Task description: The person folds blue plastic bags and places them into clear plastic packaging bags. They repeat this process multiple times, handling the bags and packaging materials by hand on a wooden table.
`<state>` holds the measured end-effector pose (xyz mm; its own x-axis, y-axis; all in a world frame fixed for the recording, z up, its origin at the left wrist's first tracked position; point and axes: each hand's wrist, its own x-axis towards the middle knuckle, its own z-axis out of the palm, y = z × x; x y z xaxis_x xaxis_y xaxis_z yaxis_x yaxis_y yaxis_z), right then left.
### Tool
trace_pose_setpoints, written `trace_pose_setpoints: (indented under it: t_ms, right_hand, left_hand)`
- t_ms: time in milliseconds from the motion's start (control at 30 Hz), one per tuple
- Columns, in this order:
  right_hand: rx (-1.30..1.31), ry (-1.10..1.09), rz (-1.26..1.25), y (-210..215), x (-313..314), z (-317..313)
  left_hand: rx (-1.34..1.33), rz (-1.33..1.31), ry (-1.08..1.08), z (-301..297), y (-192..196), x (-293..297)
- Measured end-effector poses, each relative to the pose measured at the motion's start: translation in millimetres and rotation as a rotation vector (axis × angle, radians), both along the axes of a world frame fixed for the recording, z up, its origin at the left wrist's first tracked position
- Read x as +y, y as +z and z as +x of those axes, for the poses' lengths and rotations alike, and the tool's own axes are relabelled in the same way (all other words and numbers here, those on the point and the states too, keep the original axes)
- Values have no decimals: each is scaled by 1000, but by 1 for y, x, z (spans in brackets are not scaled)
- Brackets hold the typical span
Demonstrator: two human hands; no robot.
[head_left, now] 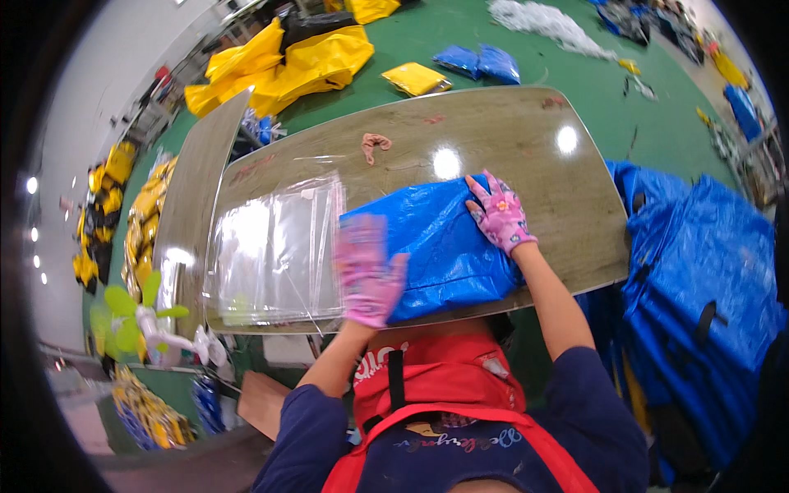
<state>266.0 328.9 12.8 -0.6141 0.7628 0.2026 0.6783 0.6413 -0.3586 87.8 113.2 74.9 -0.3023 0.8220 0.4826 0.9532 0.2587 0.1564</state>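
Here's the folded blue sheet [444, 251], lying flat on the near half of the desk [575, 181], right under both hands! The right hand [500, 217] is palm down on its far right part, that grip spread, fingers fanned across the top and pinching nothing. Over to the left hand [370, 278], above the sheet's left end: thumb held well apart from outstretched fingers, the fingers badly blurred, and whether they press down I cannot tell. Just beside the sheet on the left sits a stack of clear plastic bags [275, 255], the near part of that border hidden by the left hand. Tight on the near side, folks: the sheet lies just beside the desk's near edge, close to the wearer's red apron [444, 370]. Far and right, there's room, wood-patterned top running out to the curved rim. A crumpled pinkish band [376, 146] lies in the far middle, well apart from the sheet. Beyond the right edge, a big heap of blue sheeting [699, 255]; on the green floor [567, 82] past the far edge, a yellow packet [417, 80].
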Motion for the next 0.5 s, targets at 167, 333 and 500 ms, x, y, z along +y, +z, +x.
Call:
trace_pose_setpoints:
  t_ms: [167,333,500]
  right_hand:
    - [44,78,-200,6,-20,8]
    - [694,424,-1039,-51,-105,36]
    - [976,-29,-1467,-60,-219,59]
  left_hand:
    - [-1864,256,40,2,16,-84]
    - [-289,149,-509,73,60,-72]
    - [-187,-309,-382,103,-32,-24]
